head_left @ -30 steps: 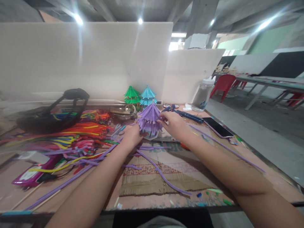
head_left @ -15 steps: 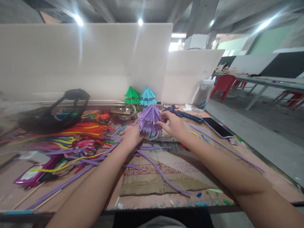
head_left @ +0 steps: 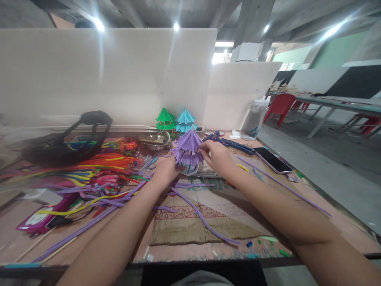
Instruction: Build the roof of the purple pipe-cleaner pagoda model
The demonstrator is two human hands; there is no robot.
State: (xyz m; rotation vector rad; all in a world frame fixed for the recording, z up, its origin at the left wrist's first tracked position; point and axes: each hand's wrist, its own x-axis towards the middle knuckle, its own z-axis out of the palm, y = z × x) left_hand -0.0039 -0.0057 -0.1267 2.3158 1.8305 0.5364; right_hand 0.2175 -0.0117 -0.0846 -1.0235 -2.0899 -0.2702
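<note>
A purple model pavilion [head_left: 189,149] with two tiers of roof made of pipe-cleaner strips stands upright on a pale base [head_left: 190,171] in the middle of the table. My left hand [head_left: 167,169] is closed round the lower left side of this model, its fingertips partly hidden. On the other side, the thumb and fingers of my right hand [head_left: 216,155] pinch the edge of the roof. Behind it stand a green model pavilion [head_left: 165,119] and a light blue one [head_left: 185,120]. Loose purple pipe cleaners [head_left: 205,222] lie in front of my hands.
Bundles of coloured pipe cleaners [head_left: 110,162], a black bag-like object [head_left: 56,147] and a magenta tool [head_left: 44,220] lie left. To the right are a blue glue gun [head_left: 238,145], a phone [head_left: 274,160] and a clear bottle [head_left: 254,121]. Cardboard [head_left: 202,234] covers the front.
My right hand has shifted slightly, its fingers drawn closer together at the roof's edge. My left hand and the purple model are almost where they were.
</note>
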